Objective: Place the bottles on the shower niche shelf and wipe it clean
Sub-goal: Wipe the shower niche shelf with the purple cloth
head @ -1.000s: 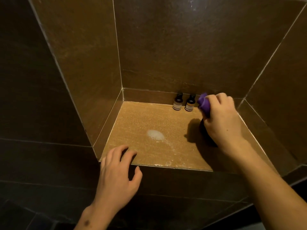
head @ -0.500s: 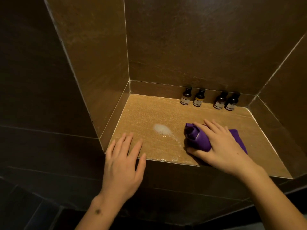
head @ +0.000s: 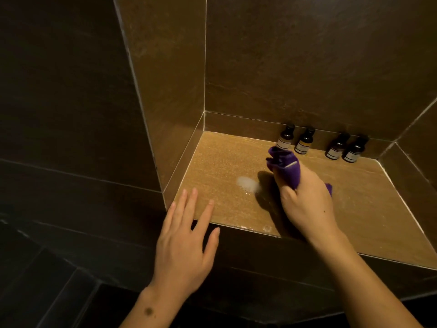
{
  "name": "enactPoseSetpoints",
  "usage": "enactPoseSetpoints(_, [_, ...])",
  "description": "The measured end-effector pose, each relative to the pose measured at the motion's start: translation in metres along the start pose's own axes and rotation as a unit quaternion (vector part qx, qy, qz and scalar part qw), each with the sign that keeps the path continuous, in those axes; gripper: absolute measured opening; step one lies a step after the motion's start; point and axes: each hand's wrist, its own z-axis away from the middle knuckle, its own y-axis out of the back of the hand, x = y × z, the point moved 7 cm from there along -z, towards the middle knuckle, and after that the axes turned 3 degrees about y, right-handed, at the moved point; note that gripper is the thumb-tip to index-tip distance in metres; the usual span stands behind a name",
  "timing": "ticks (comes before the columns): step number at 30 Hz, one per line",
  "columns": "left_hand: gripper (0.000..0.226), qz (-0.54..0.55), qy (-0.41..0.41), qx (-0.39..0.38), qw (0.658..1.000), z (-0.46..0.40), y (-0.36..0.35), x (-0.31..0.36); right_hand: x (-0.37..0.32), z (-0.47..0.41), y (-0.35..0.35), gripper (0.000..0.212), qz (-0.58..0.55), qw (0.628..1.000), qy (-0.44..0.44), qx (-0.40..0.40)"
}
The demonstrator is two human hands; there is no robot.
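Two hands show low in the frame: the left hand [head: 183,242] lies flat, fingers spread, on the front edge of the niche shelf [head: 220,162]. Right of centre, past a white foam patch [head: 247,183], the right hand [head: 305,204] clutches a purple cloth [head: 287,169]. Four bottles [head: 321,144] stand upper right against the back wall.

I see a purple cloth [head: 287,170], four dark brown bottles [head: 321,144] with pale labels along the shelf's back edge, a speckled tan shelf [head: 220,166], white foam [head: 247,183], and dark brown tiles [head: 307,55].

Wet glossy tan stone shelf [head: 354,197], matt brown tiles [head: 307,55], soft purple cloth [head: 289,170], perhaps glass bottles [head: 285,138]
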Motion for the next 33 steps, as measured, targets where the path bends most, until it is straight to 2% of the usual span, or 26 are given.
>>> enactPoseSetpoints(3, [0.061,-0.002,0.004,-0.005,1.0,0.009,-0.005,-0.004,-0.016,-0.025,-0.016,0.024,0.029,0.998,0.047,-0.003])
enactPoseSetpoints(5, [0.061,0.003,0.005,-0.008,1.0,0.01,-0.006,-0.004,-0.024,-0.044,-0.026,0.03,0.042,0.995,0.083,-0.036])
enactPoseSetpoints(7, [0.061,0.012,0.009,-0.009,1.0,0.009,-0.008,-0.004,-0.032,-0.059,-0.038,0.034,0.017,0.987,0.117,-0.111])
enactPoseSetpoints(10, [0.061,0.023,0.012,-0.004,1.0,0.009,-0.01,-0.004,-0.042,-0.054,-0.057,0.026,-0.019,0.951,0.164,-0.263])
enactPoseSetpoints(12, [0.061,0.031,0.013,0.0,0.999,0.01,-0.01,-0.005,-0.039,-0.043,-0.061,0.042,0.0,0.928,0.196,-0.316])
enactPoseSetpoints(14, [0.061,0.034,0.013,0.007,0.999,0.01,-0.01,-0.005,-0.028,-0.032,-0.055,0.062,0.019,0.92,0.19,-0.342])
enactPoseSetpoints(16, [0.062,0.036,0.013,0.011,0.999,0.01,-0.01,-0.005,-0.02,-0.017,-0.043,0.064,0.021,0.912,0.199,-0.359])
enactPoseSetpoints(18, [0.063,0.04,0.013,0.014,0.999,0.01,-0.01,-0.004,-0.013,0.005,-0.031,0.066,0.07,0.894,0.247,-0.368])
enactPoseSetpoints(20, [0.064,0.04,0.012,0.019,0.999,0.01,-0.011,-0.004,-0.002,0.026,-0.022,0.079,0.137,0.878,0.275,-0.367])
enactPoseSetpoints(22, [0.064,0.043,0.012,0.029,0.999,0.009,-0.013,-0.004,0.008,0.041,-0.015,0.096,0.166,0.876,0.259,-0.37])
enactPoseSetpoints(23, [0.065,0.045,0.012,0.036,0.998,0.009,-0.014,-0.004,0.011,0.045,-0.012,0.098,0.163,0.88,0.241,-0.374])
enactPoseSetpoints(25, [0.066,0.051,0.013,0.053,0.997,0.008,-0.016,-0.004,0.012,0.048,-0.01,0.083,0.128,0.901,0.188,-0.37])
enactPoseSetpoints(28, [0.068,0.062,0.011,0.086,0.994,0.008,-0.018,-0.004,0.004,0.046,-0.022,0.064,0.117,0.936,0.128,-0.307])
enactPoseSetpoints(31, [0.067,0.064,0.011,0.105,0.992,0.007,-0.019,-0.003,-0.004,0.028,-0.047,0.071,0.154,0.95,0.115,-0.246])
enactPoseSetpoints(33, [0.066,0.058,0.01,0.106,0.993,0.006,-0.02,-0.002,0.001,-0.005,-0.059,0.074,0.172,0.948,0.098,-0.25])
